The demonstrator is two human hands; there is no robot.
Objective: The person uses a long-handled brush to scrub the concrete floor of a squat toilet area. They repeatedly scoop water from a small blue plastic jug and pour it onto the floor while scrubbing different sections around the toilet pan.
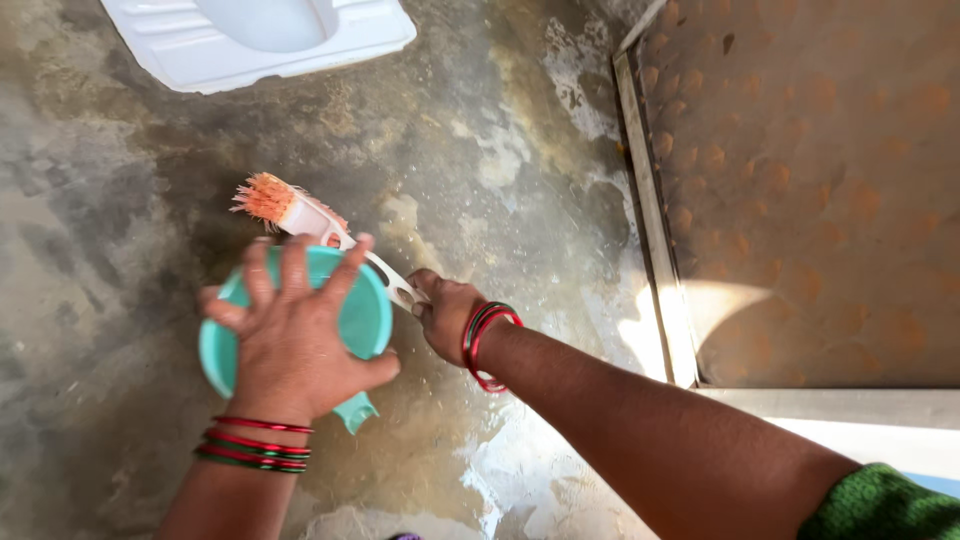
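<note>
Left hand [290, 335] on teal mug [352, 320]; right hand [447, 315] grips brush [300, 212].

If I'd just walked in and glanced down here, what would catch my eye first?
Most likely the round turquoise plastic container at centre left, gripped from above by the left hand. Just beside it, the right hand holds the white plastic scrubbing brush with orange bristles, which slants up and to the left past the container's rim. The wet, stained grey concrete floor lies beneath, with a white ceramic floor-level toilet pan at the top left.
</note>
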